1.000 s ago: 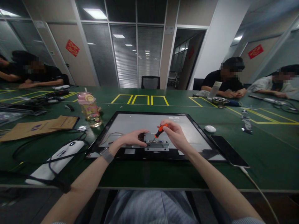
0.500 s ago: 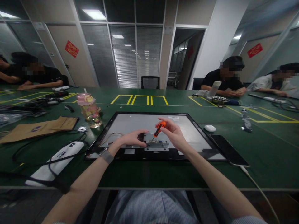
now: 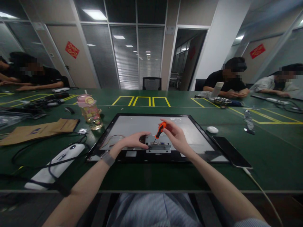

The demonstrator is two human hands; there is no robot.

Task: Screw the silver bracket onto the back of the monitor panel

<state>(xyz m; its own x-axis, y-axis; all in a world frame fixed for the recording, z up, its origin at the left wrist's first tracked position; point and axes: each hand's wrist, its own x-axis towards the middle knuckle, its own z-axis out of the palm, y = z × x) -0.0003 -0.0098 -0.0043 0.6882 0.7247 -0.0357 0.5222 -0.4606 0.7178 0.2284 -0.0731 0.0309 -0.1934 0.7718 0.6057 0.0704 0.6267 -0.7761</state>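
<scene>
An orange-and-black screwdriver [image 3: 161, 129] is pinched in my right hand [image 3: 177, 136], its shaft slanting down and left. Its tip meets the front left part of a metal bracket [image 3: 158, 151] with connectors along it. My left hand [image 3: 134, 140] grips the bracket's left end, thumb at the front corner and fingers farther back, a dark gap between them. Under both hands lies a flat display panel [image 3: 125, 126] with a black frame and a pale grey back. Thin wires [image 3: 111, 138] run over the panel to the left of the bracket.
On the left are a pink-lidded bottle [image 3: 91, 113], a brown paper envelope [image 3: 40, 130] and a white power strip [image 3: 56, 167] with black cables. A phone [image 3: 233, 151] on a cable and a white earbud case [image 3: 212, 129] lie right. Other people sit across the green table [image 3: 146, 176].
The screwdriver handle has shifted slightly left and tilts a little differently in my right hand. My left hand keeps its place at the bracket.
</scene>
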